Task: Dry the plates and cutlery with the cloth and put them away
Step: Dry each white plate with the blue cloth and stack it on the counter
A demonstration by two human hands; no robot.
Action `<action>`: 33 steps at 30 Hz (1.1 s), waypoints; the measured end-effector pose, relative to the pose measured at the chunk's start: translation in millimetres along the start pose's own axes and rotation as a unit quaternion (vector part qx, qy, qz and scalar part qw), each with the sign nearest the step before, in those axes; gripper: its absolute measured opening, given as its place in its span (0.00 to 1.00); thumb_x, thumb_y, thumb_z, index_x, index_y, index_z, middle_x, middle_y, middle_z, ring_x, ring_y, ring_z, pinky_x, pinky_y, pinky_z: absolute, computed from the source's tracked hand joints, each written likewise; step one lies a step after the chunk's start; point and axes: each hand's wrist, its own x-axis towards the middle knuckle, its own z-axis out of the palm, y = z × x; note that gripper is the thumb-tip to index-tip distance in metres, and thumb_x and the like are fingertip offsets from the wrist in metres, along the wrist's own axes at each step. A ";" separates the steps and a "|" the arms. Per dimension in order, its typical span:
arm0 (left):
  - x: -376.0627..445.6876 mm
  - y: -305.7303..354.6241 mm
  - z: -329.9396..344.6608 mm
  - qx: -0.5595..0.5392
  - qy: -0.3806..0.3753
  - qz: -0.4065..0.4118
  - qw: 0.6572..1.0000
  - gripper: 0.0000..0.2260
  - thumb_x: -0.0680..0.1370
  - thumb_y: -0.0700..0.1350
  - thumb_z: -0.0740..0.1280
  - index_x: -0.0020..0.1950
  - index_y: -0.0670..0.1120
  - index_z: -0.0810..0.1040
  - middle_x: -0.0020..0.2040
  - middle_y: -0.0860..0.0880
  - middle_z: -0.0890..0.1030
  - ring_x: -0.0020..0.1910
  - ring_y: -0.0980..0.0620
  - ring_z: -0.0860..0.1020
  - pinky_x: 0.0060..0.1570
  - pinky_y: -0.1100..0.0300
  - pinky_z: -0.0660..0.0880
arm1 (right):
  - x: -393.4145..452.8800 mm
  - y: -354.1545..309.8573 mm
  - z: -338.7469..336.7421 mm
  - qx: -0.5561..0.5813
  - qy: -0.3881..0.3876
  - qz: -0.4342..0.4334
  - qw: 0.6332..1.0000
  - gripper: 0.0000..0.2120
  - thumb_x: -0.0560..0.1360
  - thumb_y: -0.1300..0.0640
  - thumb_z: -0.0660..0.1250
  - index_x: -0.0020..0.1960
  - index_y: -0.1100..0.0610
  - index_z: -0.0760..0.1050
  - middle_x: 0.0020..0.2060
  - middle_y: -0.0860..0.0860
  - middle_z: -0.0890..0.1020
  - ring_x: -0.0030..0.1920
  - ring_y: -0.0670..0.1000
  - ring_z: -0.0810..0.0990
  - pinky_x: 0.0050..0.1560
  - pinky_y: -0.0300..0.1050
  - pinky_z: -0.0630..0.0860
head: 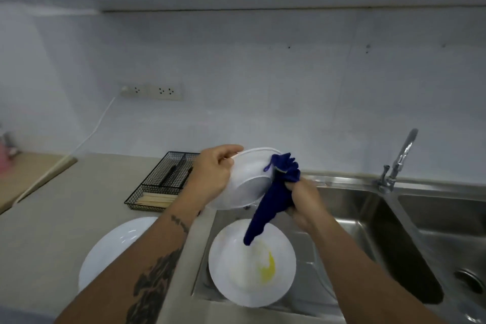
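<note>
A tilted white plate (243, 181) is held underside-out against a bunched dark-blue cloth (273, 192).

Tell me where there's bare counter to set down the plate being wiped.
Bare counter lies left of the wire cutlery tray, running to the wooden board, and in front of the tray, above the white plate on the counter. The near sink basin is crowded by the yellow-stained plate. The left hand holds the wiped plate.
</note>
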 end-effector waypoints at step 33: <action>-25.6 -69.4 -76.8 -0.231 0.260 -0.187 0.919 0.28 0.71 0.31 0.64 0.68 0.53 0.75 0.49 0.56 0.83 0.52 0.49 0.82 0.52 0.46 0.81 | -0.5 26.3 88.9 -0.058 -0.112 0.108 0.986 0.13 0.71 0.70 0.67 0.54 0.61 0.80 0.51 0.60 0.85 0.53 0.61 0.82 0.58 0.59 0.78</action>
